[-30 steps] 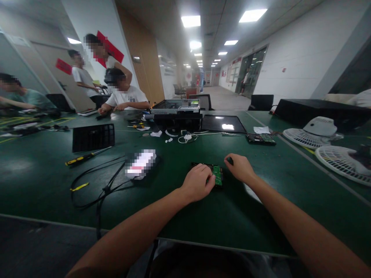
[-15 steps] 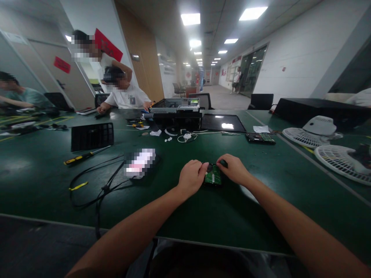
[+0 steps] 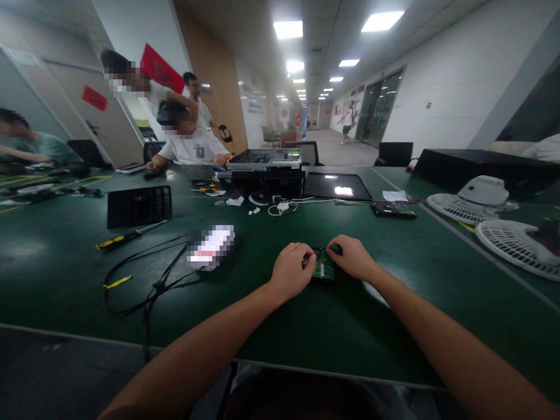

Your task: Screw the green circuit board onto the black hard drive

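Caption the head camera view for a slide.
Left hand and right hand at a green circuit board, screwdriver and cables to the left on the table.

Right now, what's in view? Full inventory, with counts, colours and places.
Circuit-board unit: one, green and black, between the hands
Small item: one, dark, in the right fingers
Second board unit: one, green and black, back right
Table: one, green, beneath
Screwdriver: one, yellow-black, left
Upright screen: one, black, left
Pixelated object: one, whitish, centre-left
Cabling: count unclear, black, front left
Opened case: one, metallic, back centre
Flat panel: one, black, beside the case
Grilles: two, white, right
Large box: one, black, back right
Other people: several, mostly left
Left hand: one, at the board
Right hand: one, board's right
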